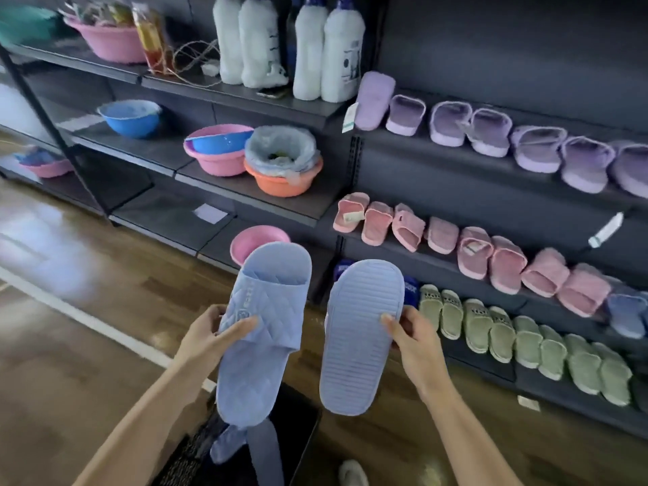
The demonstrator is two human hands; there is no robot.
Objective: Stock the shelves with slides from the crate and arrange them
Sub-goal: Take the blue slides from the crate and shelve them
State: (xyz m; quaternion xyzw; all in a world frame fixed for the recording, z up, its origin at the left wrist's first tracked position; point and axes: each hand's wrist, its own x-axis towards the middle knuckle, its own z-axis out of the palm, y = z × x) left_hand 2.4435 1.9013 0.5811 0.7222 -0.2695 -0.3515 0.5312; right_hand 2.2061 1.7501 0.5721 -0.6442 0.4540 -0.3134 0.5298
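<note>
My left hand (214, 333) grips a blue quilted slide (266, 310) by its strap, top side up. My right hand (412, 336) pinches the edge of a second blue slide (361, 336), its ribbed sole facing me. Both are held in the air in front of the dark shelf unit (456, 191). Below them stands a black crate (301, 429) with more blue slides (245, 447) inside. On the shelves, purple slides (491, 133) fill the upper row, pink slides (505, 264) the middle row and green slides (526, 340) the lowest row. One blue slide (626, 315) sits at the right end of the pink row.
The left shelving holds white bottles (308, 50), pink, blue and orange basins (217, 154) and a cable. A pink basin (257, 242) sits low behind the held slide. Wooden floor (87, 310) with a white line runs on the left. A white shoe (352, 473) shows at the bottom.
</note>
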